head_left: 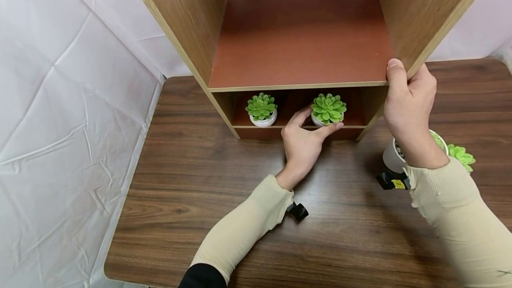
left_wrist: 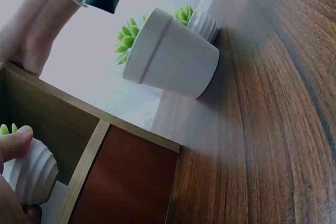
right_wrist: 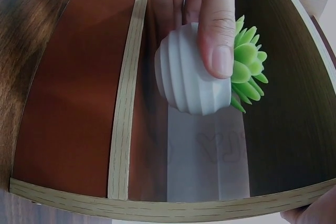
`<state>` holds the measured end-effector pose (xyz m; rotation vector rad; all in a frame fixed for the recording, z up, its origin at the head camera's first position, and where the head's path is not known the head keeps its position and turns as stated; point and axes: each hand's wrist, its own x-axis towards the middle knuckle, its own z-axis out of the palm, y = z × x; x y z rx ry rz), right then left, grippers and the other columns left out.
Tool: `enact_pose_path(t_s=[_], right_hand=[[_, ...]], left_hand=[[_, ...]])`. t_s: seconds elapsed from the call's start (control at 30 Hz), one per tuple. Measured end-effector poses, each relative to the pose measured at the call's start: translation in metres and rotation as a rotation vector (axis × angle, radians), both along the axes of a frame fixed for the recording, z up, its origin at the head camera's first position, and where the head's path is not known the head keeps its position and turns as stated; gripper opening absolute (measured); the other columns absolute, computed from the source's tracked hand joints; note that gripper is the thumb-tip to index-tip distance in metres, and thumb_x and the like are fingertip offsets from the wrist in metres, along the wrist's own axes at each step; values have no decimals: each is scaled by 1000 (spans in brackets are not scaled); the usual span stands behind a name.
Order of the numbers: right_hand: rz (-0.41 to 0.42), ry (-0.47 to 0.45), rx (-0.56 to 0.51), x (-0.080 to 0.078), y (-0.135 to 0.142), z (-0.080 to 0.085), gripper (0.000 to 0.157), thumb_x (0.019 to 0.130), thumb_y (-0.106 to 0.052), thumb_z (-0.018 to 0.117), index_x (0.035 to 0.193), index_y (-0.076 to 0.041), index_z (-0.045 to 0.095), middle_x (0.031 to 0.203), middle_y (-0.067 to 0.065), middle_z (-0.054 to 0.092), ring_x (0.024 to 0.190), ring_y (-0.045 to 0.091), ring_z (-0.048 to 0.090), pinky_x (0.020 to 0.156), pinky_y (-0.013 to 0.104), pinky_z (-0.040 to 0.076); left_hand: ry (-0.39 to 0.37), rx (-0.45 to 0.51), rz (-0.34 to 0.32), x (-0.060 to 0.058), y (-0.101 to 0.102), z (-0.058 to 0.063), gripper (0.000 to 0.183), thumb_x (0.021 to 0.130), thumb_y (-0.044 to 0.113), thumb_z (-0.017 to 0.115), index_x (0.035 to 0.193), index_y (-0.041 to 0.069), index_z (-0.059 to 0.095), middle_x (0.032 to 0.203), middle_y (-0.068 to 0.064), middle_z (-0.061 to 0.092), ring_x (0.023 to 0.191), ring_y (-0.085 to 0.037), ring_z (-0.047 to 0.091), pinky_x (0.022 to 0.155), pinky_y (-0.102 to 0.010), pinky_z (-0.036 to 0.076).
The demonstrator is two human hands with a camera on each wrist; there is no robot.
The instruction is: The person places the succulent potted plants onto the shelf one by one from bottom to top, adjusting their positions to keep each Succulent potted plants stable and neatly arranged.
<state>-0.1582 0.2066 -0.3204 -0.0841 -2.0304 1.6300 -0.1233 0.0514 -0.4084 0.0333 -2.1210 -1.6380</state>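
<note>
My left hand (head_left: 302,140) grips a small potted succulent (head_left: 329,109) at the right side of the shelf unit's low compartment. In the right wrist view its white ribbed pot (right_wrist: 191,77) sits between thumb and fingers; whether its base touches the board I cannot tell. My right hand (head_left: 410,101) holds the front edge of the unit's right side panel (head_left: 432,21), thumb inside and fingers outside. A second potted succulent (head_left: 262,109) stands in the same compartment, to the left.
Right of the wooden shelf unit (head_left: 300,34), a larger white pot (left_wrist: 173,56) and another small ribbed succulent pot (left_wrist: 202,24) stand on the brown wooden table (head_left: 180,199), partly behind my right forearm. White sheeting (head_left: 60,123) hangs at the left.
</note>
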Motion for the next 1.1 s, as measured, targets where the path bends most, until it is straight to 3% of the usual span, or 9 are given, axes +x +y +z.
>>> enact_pose_path(t_s=[0.27,0.57,1.1], right_hand=[[-3,-12,-10,-1,0,-2,19,99,-19,54,102,-10,71,87,-4,67,84,13,61,76,23,45],[4,-8,-13,-1,0,-2,18,99,-19,55,100,-11,70,87,-4,67,83,13,61,75,23,44],[-10,0,-11,-3,1,-2,18,98,-18,54,99,-11,70,85,-5,66,82,12,60,74,22,43]], left_hand=[[-24,41,-4,-3,-2,-4,64,59,28,96,115,7,73,108,4,71,104,0,60,89,-20,46],[-72,16,0,-5,-3,-5,65,60,30,95,117,7,72,111,4,70,107,2,58,89,-18,44],[-49,-25,-3,-8,-3,-6,61,60,30,95,113,8,74,109,6,71,103,3,59,87,-17,46]])
